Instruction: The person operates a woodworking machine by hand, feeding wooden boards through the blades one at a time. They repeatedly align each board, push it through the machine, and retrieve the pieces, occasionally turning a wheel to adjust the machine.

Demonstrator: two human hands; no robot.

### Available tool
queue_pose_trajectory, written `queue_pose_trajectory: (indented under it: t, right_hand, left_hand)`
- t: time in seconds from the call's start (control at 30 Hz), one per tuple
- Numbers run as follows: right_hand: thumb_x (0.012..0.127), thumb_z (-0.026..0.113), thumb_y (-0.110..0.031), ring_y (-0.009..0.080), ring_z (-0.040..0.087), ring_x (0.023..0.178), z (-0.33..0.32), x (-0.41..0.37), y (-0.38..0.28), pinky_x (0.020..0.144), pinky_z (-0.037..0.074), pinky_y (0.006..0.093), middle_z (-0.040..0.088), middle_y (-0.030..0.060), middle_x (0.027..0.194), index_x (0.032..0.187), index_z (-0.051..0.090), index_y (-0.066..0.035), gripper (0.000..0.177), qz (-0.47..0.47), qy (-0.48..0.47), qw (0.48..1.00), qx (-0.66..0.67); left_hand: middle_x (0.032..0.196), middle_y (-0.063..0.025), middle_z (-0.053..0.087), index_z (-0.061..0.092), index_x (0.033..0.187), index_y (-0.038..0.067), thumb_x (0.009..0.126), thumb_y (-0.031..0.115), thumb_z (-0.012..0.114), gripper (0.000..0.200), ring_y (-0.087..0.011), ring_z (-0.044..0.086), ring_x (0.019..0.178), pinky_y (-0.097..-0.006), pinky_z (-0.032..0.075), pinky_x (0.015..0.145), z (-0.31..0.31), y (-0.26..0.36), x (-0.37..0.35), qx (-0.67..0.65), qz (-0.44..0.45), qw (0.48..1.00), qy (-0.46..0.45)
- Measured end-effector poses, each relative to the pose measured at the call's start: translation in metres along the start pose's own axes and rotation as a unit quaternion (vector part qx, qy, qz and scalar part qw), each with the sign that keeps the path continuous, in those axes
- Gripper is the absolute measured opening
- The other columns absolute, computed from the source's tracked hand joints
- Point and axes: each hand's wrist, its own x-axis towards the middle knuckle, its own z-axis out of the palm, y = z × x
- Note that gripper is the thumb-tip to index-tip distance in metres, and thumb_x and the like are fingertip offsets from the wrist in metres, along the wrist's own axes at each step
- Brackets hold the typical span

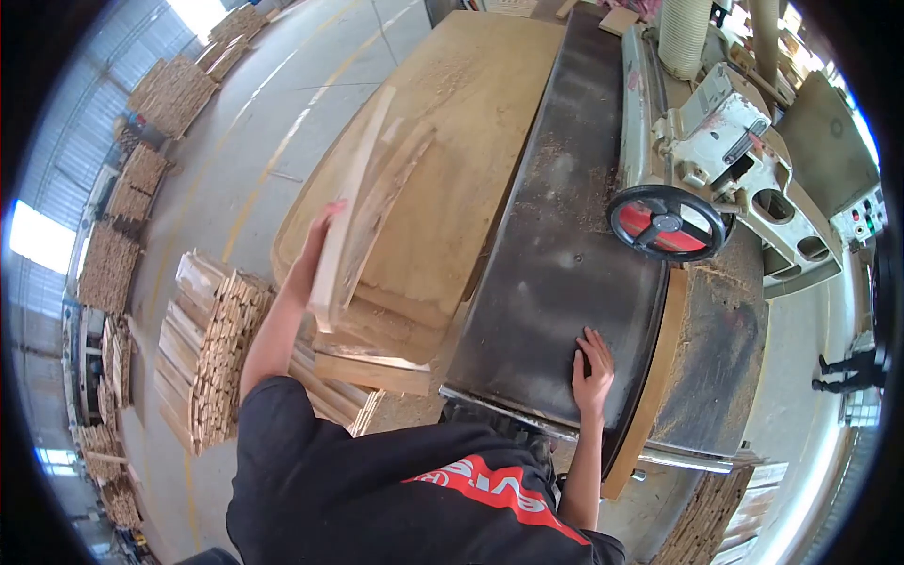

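My left hand (325, 221) grips the outer edge of a long pale wooden board (354, 202), which is tilted up on its edge over the wooden side table. Part of the fingers is hidden by the board. Close beside it lies a rough-edged wooden board (388, 202). My right hand (593, 370) rests on the dark metal machine table (541, 311), its fingers stretched out and holding nothing. To that hand's right runs a curved-looking wooden strip (659, 377) along the table's side.
A black handwheel (669, 223) with red inside sits on the pale machine body (720, 141). Sawdust lies on the plywood side table (461, 85). Stacked boards (221, 348) stand at left, with more along the wall. A person's legs (847, 372) show at far right.
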Motion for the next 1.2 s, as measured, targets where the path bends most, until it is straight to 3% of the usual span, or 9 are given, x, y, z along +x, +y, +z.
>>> queue_pose_trajectory:
  t: [0.2, 0.4, 0.47, 0.57, 0.6, 0.67, 0.8, 0.97, 1.2]
  right_hand:
    - [0.098, 0.067, -0.009, 0.0392, 0.06, 0.136, 0.004, -0.006, 0.009, 0.115, 0.044, 0.0498, 0.07, 0.0169, 0.137, 0.114, 0.075, -0.002, 0.02, -0.032, 0.011, 0.999, 0.019]
    - [0.101, 0.07, -0.021, 0.0373, 0.062, 0.134, -0.004, -0.009, -0.004, 0.113, 0.046, 0.0446, 0.07, 0.0176, 0.137, 0.126, 0.072, -0.003, 0.03, 0.024, -0.037, 0.999, 0.029]
    - [0.106, 0.066, -0.023, 0.0245, 0.06, 0.136, -0.03, -0.013, -0.063, 0.112, 0.047, 0.0381, 0.068, 0.0167, 0.141, 0.139, 0.063, -0.001, 0.04, 0.186, -0.16, 0.939, 0.241]
    - [0.11, 0.059, -0.033, 0.0194, 0.059, 0.135, -0.073, -0.04, -0.127, 0.111, 0.045, 0.0323, 0.066, 0.0171, 0.143, 0.154, 0.048, 0.0, 0.057, 0.135, -0.352, 0.863, 0.336]
    - [0.11, 0.059, -0.036, 0.0201, 0.059, 0.133, -0.082, -0.054, -0.138, 0.11, 0.046, 0.0314, 0.066, 0.0172, 0.143, 0.158, 0.042, 0.001, 0.063, 0.126, -0.394, 0.835, 0.362]
    - [0.103, 0.068, -0.038, 0.0321, 0.063, 0.131, -0.095, -0.077, -0.151, 0.11, 0.048, 0.0399, 0.065, 0.0284, 0.139, 0.163, 0.031, 0.001, 0.08, 0.081, -0.417, 0.843, 0.331]
    - [0.1, 0.071, -0.031, 0.0366, 0.06, 0.136, -0.094, -0.135, -0.111, 0.111, 0.047, 0.0409, 0.057, 0.034, 0.146, 0.165, 0.019, 0.003, 0.09, 0.142, -0.329, 0.919, 0.163]
    - [0.103, 0.063, -0.01, 0.0255, 0.018, 0.162, -0.077, -0.204, -0.063, 0.128, 0.021, 0.0368, 0.017, 0.0203, 0.176, 0.168, 0.01, 0.0, 0.084, 0.146, -0.23, 0.906, 0.325]
    - [0.101, 0.065, -0.002, 0.0251, 0.032, 0.157, -0.078, -0.241, -0.035, 0.125, 0.029, 0.0369, 0.025, 0.0178, 0.174, 0.17, 0.006, -0.006, 0.091, 0.243, -0.151, 0.854, 0.434]
  left_hand:
    - [0.128, -0.0272, 0.064, 0.051, 0.148, -0.003, 0.087, 0.079, 0.053, 0.102, -0.0335, 0.067, 0.116, -0.0478, 0.057, 0.097, 0.027, -0.129, -0.1, -0.519, 0.042, 0.811, -0.268]
    - [0.128, -0.0277, 0.064, 0.049, 0.149, -0.004, 0.086, 0.085, 0.05, 0.108, -0.0347, 0.066, 0.119, -0.0518, 0.056, 0.099, 0.139, -0.191, -0.193, -0.633, -0.014, 0.712, -0.304]
    - [0.128, -0.0279, 0.064, 0.048, 0.149, -0.004, 0.086, 0.087, 0.049, 0.111, -0.0351, 0.065, 0.12, -0.0531, 0.056, 0.1, 0.158, -0.196, -0.21, -0.623, -0.02, 0.726, -0.291]
    - [0.128, -0.0282, 0.064, 0.047, 0.15, -0.004, 0.086, 0.09, 0.047, 0.114, -0.0357, 0.065, 0.121, -0.0551, 0.056, 0.101, 0.176, -0.203, -0.223, -0.557, -0.028, 0.791, -0.253]
    - [0.139, -0.0275, 0.06, 0.045, 0.153, -0.004, 0.091, 0.087, 0.043, 0.11, -0.0352, 0.062, 0.126, -0.0533, 0.053, 0.105, 0.159, -0.285, -0.172, -0.561, 0.013, 0.733, -0.385]
    - [0.114, -0.0127, 0.069, 0.061, 0.138, -0.002, 0.101, 0.069, 0.051, 0.08, -0.0244, 0.065, 0.109, -0.0411, 0.052, 0.096, 0.194, -0.257, -0.208, -0.183, -0.006, 0.983, 0.009]
    - [0.11, -0.0126, 0.067, 0.065, 0.13, -0.006, 0.103, 0.052, 0.061, 0.063, -0.0231, 0.062, 0.106, -0.0376, 0.048, 0.096, 0.205, -0.24, -0.236, -0.027, 0.112, 0.993, 0.01]
    - [0.138, -0.0301, 0.061, 0.055, 0.137, -0.019, 0.099, 0.05, 0.07, 0.081, -0.0327, 0.056, 0.133, -0.0406, 0.041, 0.113, 0.217, -0.231, -0.245, 0.177, 0.142, 0.974, -0.026]
    - [0.151, -0.0312, 0.053, 0.051, 0.145, -0.017, 0.098, 0.053, 0.07, 0.086, -0.0352, 0.048, 0.145, -0.0417, 0.034, 0.122, 0.249, -0.264, -0.228, 0.067, 0.123, 0.986, -0.095]
